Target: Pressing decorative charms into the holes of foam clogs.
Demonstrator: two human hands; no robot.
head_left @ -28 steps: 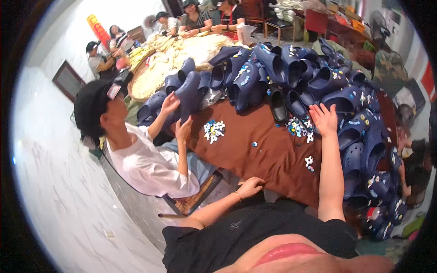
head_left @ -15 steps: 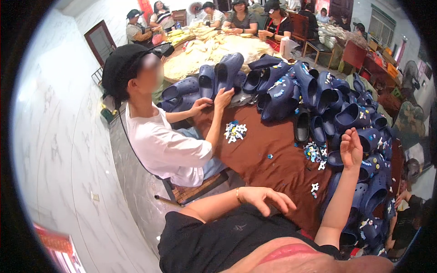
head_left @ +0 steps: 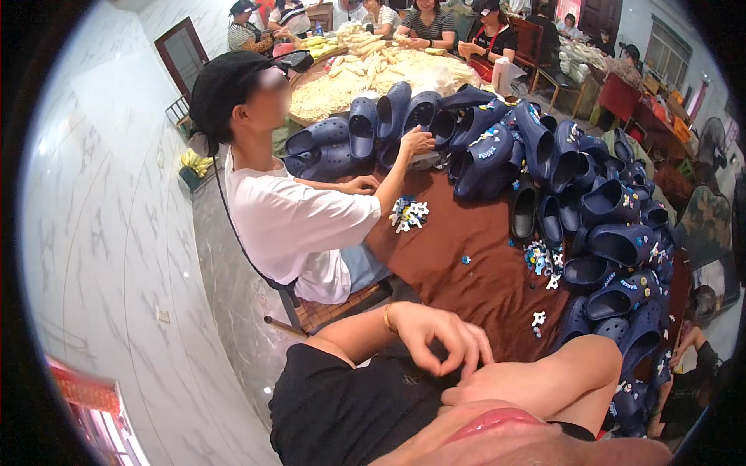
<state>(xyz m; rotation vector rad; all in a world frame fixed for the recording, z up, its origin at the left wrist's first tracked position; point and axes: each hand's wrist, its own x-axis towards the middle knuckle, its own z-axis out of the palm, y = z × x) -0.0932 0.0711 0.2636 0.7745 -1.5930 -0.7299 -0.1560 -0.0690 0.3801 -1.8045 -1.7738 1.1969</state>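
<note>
My left hand, with a gold bracelet at the wrist, is in front of my chest. Its fingers are loosely bent, with a gap to the thumb, and nothing shows in it. Just beside it is my right hand, the forearm folded across my body; its fingers are largely hidden. Beyond both hands lies a brown cloth over the table. On it are a few loose white shoe charms and a bigger heap of blue and white charms. Navy clogs are piled to the right, some bearing charms.
A co-worker in a white shirt sits at the left, one hand stretched toward a row of upright navy clogs. Another charm heap lies before that person. Further back, people sit round a broad tray of pale corn.
My right hand has dropped from its raised place near the clogs to beside my left hand. My left fingers have curled. The co-worker's far hand has left the clog and reaches further right.
</note>
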